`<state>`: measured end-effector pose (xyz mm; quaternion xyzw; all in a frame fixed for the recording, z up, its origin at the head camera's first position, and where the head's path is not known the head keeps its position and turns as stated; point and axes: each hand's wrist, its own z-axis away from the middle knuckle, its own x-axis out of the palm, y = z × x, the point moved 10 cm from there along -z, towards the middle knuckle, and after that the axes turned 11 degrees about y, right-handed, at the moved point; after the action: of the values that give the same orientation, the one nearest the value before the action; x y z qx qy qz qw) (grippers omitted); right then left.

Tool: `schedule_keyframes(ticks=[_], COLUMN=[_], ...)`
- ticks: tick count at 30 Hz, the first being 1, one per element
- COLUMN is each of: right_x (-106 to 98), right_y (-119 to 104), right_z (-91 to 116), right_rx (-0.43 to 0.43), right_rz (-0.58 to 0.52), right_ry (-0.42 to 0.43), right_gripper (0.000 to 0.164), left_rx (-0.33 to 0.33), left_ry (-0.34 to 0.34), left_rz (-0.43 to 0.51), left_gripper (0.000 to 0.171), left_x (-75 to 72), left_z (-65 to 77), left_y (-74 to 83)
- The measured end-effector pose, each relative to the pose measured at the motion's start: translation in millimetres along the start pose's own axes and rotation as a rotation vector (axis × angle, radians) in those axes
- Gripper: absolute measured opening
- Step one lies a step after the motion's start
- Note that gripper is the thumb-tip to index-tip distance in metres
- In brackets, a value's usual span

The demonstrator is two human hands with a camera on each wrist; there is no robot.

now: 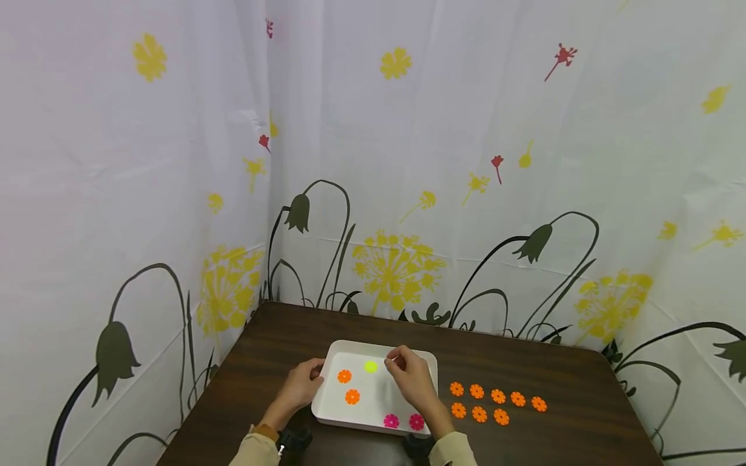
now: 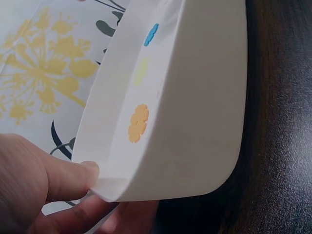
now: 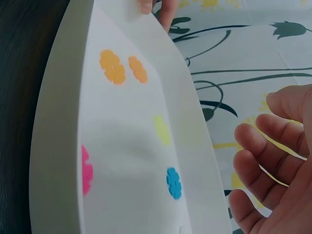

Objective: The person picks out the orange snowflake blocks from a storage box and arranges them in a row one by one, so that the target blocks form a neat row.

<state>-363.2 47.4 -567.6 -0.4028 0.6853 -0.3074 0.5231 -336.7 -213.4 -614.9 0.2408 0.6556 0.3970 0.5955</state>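
Note:
A white shallow tray (image 1: 373,388) lies on the table. My left hand (image 1: 301,384) grips its left rim, the thumb (image 2: 78,178) over the edge and the other fingers outside. My right hand (image 1: 411,378) is held above the tray's right part, its fingers (image 3: 268,155) loosely bent with nothing between them. In the tray lie notched flower-shaped discs: two orange discs (image 1: 352,397) at left, a yellow disc (image 1: 371,367) at the back, and two pink discs (image 1: 416,422) near the front. A blue disc (image 3: 174,183), seen in both wrist views, is hidden by my right hand in the head view.
Right of the tray, several orange discs (image 1: 479,414) lie in two rows on the dark brown table (image 1: 571,388). A white curtain (image 1: 396,149) with printed flowers hangs behind the table's back edge and along its left side.

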Motion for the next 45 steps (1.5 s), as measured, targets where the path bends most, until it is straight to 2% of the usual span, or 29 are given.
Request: schedule_keyframes(ticks=[9, 16, 23, 31, 35, 39, 45], right_x=[17, 48, 76, 77, 81, 86, 97], right_y=[-9, -1, 11, 11, 8, 6, 3], right_z=[-1, 11, 26, 25, 25, 24, 22], right_rx=[-0.022, 0.004, 0.067, 0.075, 0.036, -0.003, -0.038], right_rz=[0.003, 0.065, 0.067, 0.078, 0.09, 0.136, 0.223], right_ry=[-0.031, -0.172, -0.314, -0.306, -0.312, -0.321, -0.366], right_gripper=[0.009, 0.019, 0.021, 0.023, 0.021, 0.02, 0.025], left_rx=[0.022, 0.025, -0.005, -0.017, 0.0, 0.019, 0.006], left_ry=[0.019, 0.007, 0.004, 0.005, 0.011, 0.012, 0.018], left_rz=[-0.009, -0.014, -0.013, -0.012, -0.017, -0.018, -0.029], left_gripper=[0.042, 0.041, 0.042, 0.042, 0.041, 0.041, 0.041], left_x=[-1.5, -0.7, -0.1, -1.1, -0.6, 0.2, -1.7], left_z=[0.2, -0.8, 2.6, 1.1, -0.8, -1.8, 1.4], left_y=[2.6, 0.5, 1.8, -0.6, 1.5, 3.5, 2.3])
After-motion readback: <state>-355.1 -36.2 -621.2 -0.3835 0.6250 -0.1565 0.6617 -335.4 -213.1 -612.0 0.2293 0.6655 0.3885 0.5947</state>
